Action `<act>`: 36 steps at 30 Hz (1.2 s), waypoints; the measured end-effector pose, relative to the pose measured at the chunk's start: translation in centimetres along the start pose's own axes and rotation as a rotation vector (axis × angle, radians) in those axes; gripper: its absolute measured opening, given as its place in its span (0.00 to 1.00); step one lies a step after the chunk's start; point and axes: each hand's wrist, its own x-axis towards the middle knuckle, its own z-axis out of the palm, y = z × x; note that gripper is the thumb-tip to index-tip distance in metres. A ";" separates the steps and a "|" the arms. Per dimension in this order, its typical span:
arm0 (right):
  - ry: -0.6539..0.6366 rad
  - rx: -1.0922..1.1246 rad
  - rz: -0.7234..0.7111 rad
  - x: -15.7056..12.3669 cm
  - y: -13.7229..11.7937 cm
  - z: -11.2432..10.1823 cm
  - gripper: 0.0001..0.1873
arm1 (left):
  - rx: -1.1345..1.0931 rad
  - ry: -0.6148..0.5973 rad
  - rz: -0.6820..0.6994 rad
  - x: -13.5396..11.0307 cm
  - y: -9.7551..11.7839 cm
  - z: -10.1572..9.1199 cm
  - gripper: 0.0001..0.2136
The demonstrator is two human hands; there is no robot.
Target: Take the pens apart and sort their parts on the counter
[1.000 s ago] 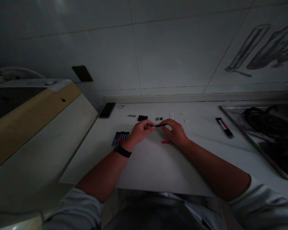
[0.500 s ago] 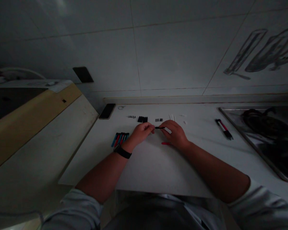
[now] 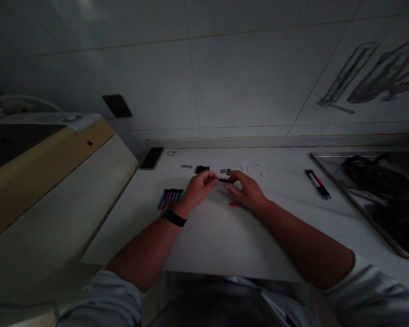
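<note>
Both hands meet over the middle of a white counter [image 3: 218, 236]. My left hand [image 3: 198, 188], with a dark watch on the wrist, pinches one end of a short black pen part [image 3: 224, 180]. My right hand [image 3: 247, 190] pinches the other end of that part with thumb and forefinger. A thin red piece [image 3: 236, 204] lies on the counter just under my right hand. A row of blue, red and black pen barrels [image 3: 170, 197] lies left of my left hand.
Small black parts [image 3: 202, 169], tiny springs [image 3: 187, 166] and white tubes [image 3: 244, 167] lie in a row beyond the hands. A phone [image 3: 152, 157] rests at the back left. Two pens [image 3: 318, 182] lie right, beside a steel sink [image 3: 378, 190]. A tiled wall stands behind.
The black part between my fingertips looks shorter now, and my hands have closed in slightly toward each other. The view has shifted a little.
</note>
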 end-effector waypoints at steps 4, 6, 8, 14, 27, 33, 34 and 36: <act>0.019 -0.010 -0.055 0.1 -0.1 -0.1 0.10 | -0.004 0.011 -0.009 0.0 0.3 0.1 0.06; 0.012 -0.008 -0.068 0.2 -0.1 -0.1 0.10 | -0.002 0.018 -0.016 0.0 0.4 0.1 0.05; 0.016 0.009 -0.051 0.1 0.0 -0.1 0.10 | -0.005 0.024 -0.010 0.0 0.4 0.1 0.05; 0.005 0.019 -0.096 0.1 0.2 -0.1 0.08 | -0.006 0.025 0.011 0.0 0.0 0.1 0.04; -0.018 0.002 -0.117 0.2 0.4 -0.1 0.07 | -0.029 0.016 0.011 0.0 -0.2 0.1 0.05; 0.008 -0.002 -0.105 0.1 0.4 0.1 0.11 | -0.038 0.013 0.024 0.1 -0.3 0.1 0.05; 0.009 0.001 -0.115 0.1 0.4 0.1 0.10 | -0.031 0.013 0.028 0.1 -0.3 0.1 0.05; 0.014 0.005 -0.130 0.2 0.5 0.0 0.08 | -0.014 0.006 0.036 0.0 -0.3 0.1 0.04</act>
